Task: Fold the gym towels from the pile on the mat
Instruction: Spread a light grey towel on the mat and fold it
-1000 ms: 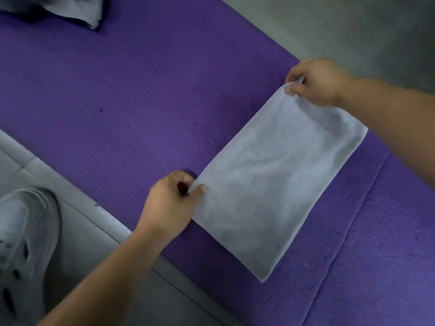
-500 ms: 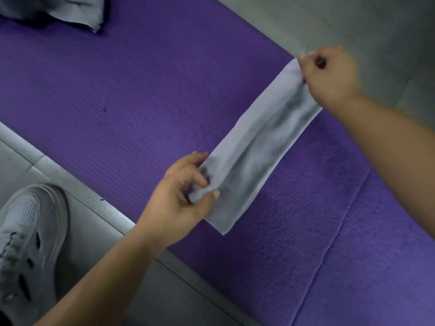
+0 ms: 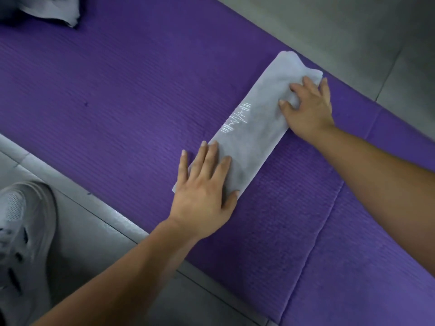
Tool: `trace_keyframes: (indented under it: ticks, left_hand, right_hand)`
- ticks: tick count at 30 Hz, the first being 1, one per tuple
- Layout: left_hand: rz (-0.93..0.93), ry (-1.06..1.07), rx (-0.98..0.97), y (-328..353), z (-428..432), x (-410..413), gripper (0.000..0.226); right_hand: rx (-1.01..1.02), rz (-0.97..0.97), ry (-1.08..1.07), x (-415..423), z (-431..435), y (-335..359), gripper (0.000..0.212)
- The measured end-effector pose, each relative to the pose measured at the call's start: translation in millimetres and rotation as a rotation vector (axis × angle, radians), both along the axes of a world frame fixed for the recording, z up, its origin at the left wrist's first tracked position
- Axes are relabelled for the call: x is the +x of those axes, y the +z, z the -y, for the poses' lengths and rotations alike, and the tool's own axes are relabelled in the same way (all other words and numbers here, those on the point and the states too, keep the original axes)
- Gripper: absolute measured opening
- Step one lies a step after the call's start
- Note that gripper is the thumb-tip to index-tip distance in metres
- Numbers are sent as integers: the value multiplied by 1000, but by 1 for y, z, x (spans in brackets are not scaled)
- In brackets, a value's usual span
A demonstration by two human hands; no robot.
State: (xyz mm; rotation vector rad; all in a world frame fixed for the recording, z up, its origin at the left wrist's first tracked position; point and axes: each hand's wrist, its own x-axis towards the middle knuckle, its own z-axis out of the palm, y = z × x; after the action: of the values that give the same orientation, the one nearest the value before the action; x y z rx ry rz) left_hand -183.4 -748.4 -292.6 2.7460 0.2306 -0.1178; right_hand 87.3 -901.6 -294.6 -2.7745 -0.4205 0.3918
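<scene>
A light grey gym towel (image 3: 256, 128) lies on the purple mat (image 3: 122, 95) as a long narrow strip, running diagonally from near centre to the mat's far right edge, white stitched markings on its top. My left hand (image 3: 204, 182) lies flat on the strip's near end, fingers straight and spread. My right hand (image 3: 308, 107) presses on the far end with fingers spread and slightly bent. The pile of grey towels (image 3: 47, 8) sits at the top left corner, partly cut off by the frame.
A white sneaker (image 3: 21, 234) stands on the grey floor at the lower left, beside the mat's near edge. Grey tiled floor (image 3: 353, 24) lies beyond the mat's far edge. A seam (image 3: 324, 222) crosses the mat at right.
The towel, held stretched in the air between pinching hands, was folded lengthwise into a narrow strip and laid on the mat. Both hands let go and now press flat on its ends.
</scene>
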Motion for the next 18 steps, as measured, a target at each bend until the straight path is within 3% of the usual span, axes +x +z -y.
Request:
trace_keyframes:
  ticks: [5,8,14,18]
  left_hand:
    - [-126,-35,129,-12,10,2,98]
    - [-113,-14,154,-15,10,-1,91]
    - [-111,45,154,-15,11,2,82]
    - [-126,20,172,-15,10,1,86]
  right_hand:
    - [241,8,-216,-1,-2,0,60]
    - [330,-9,-382,10,-4,3,63]
    - [371,40,-396,23,-13,1,39]
    - [464,50,-437,31,-25,6,35]
